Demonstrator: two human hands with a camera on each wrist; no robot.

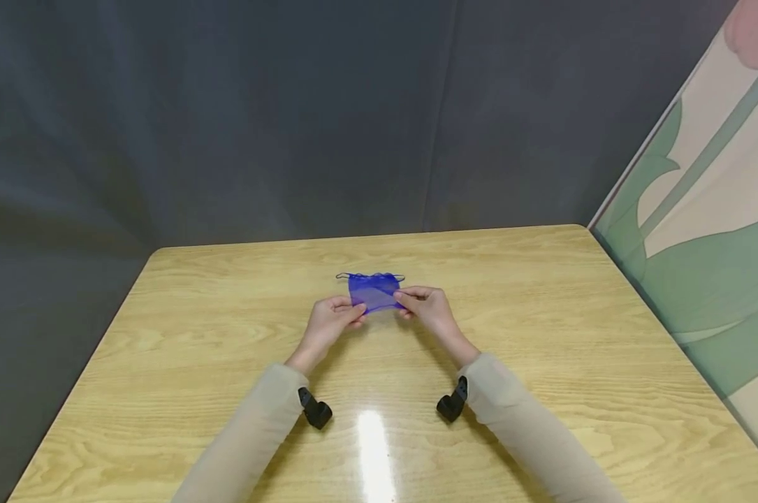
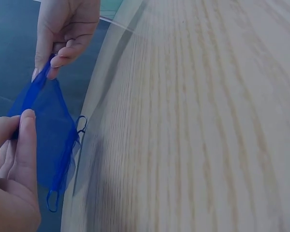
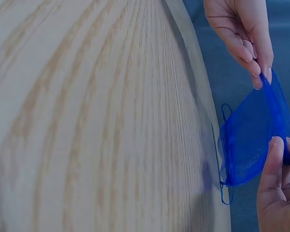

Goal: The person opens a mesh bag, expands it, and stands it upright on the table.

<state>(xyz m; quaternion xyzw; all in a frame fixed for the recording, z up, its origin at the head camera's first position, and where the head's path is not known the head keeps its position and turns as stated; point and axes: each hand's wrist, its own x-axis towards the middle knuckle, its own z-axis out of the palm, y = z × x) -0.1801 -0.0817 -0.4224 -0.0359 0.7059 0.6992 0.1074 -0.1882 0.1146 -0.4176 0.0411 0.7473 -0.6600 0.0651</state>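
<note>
A small sheer blue drawstring pouch (image 1: 374, 292) is stretched between both hands above the wooden table. Its gathered end, with a dark cord loop at each side, points away from the person in the head view. My left hand (image 1: 336, 318) pinches the near left corner between thumb and fingers. At the near right corner, my right hand (image 1: 425, 305) pinches the fabric the same way. In the left wrist view the pouch (image 2: 53, 130) hangs with its loops toward the table. The right wrist view shows the thin fabric (image 3: 251, 133) see-through, with no contents visible.
The light wooden table (image 1: 228, 293) spreads around both arms, with a bright reflection near its front. Behind it hangs a dark curtain (image 1: 290, 126). A floral-patterned cloth (image 1: 718, 209) borders the right side. Black wrist cameras (image 1: 316, 409) sit at both cuffs.
</note>
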